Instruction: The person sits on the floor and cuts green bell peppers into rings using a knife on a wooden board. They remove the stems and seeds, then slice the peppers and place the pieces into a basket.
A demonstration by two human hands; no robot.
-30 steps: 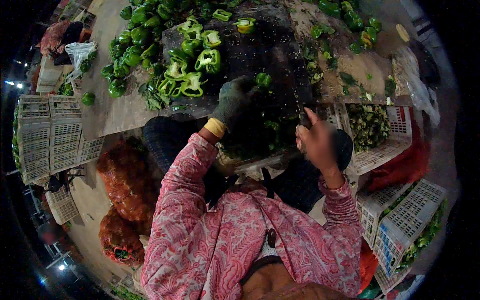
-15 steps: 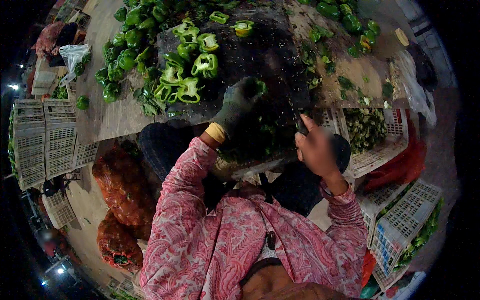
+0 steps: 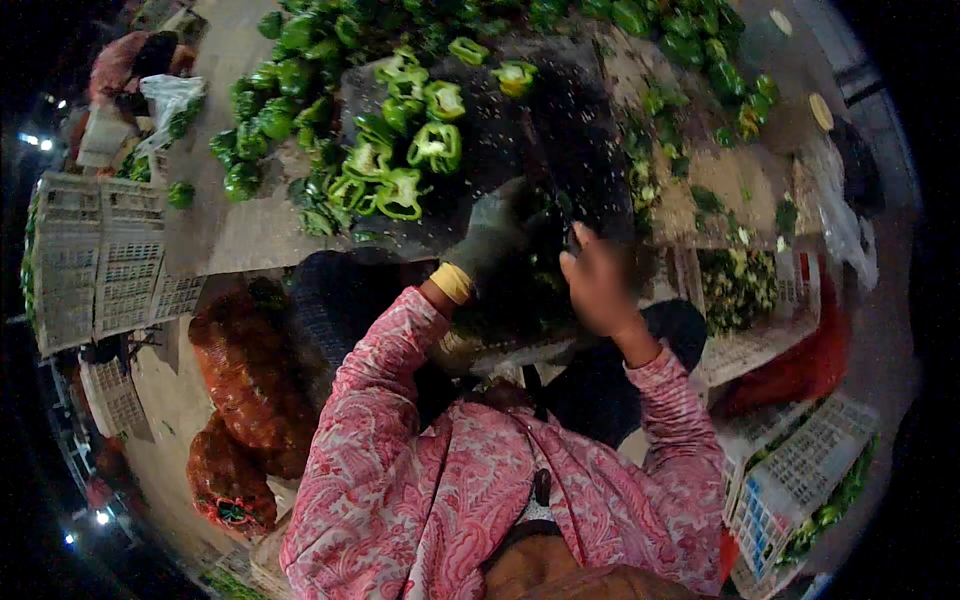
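My left hand (image 3: 493, 228), in a dark grey-green work glove with a yellow cuff, is closed over the near part of the dark cutting board (image 3: 478, 135). At its fingers is a dim green bell pepper (image 3: 538, 208), mostly lost in shadow. Just right of it, my bare right hand (image 3: 603, 282) is wrapped round the dark handle of a knife (image 3: 577, 238); the blade points away over the board and is hard to make out. Several cut green pepper pieces (image 3: 435, 148) lie on the board's left side, cut faces showing.
Whole green peppers (image 3: 280, 115) are heaped left of the board, more (image 3: 690, 45) at the far right. A white crate (image 3: 745, 350) with chopped trimmings stands by my right knee. Red mesh sacks (image 3: 250, 375) and stacked white crates (image 3: 95, 255) are at left.
My right hand with the knife has moved left, close to my left hand. The whole view has shifted slightly, so the board sits lower and further right.
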